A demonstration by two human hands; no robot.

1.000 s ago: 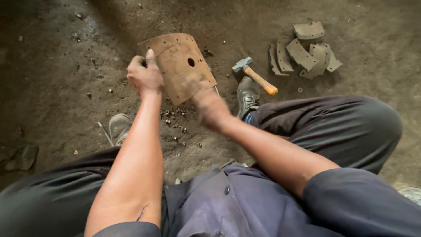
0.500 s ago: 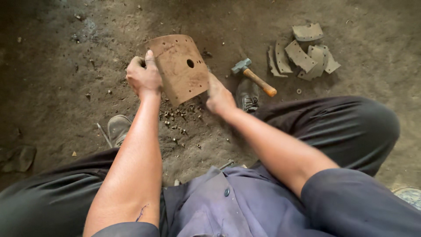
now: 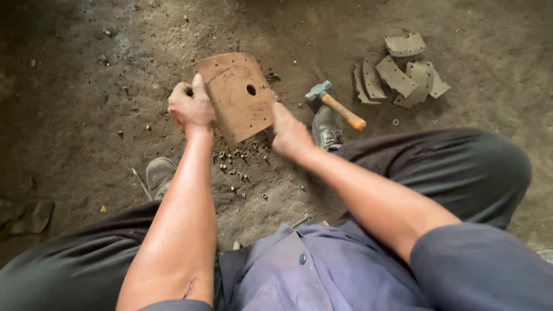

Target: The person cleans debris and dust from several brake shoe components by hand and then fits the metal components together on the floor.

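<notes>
**Curved plate propped upright between two hands**

A rusty curved metal plate with drilled holes stands on edge on the dirt floor, between the person's shoes. The left hand is clenched around its left edge, thumb up along the face, which keeps it upright. The right hand presses against the lower right edge; its fingers are hidden, so their grip cannot be told. Loose rivets lie below. A hammer rests just right, near stacked linings.
</notes>
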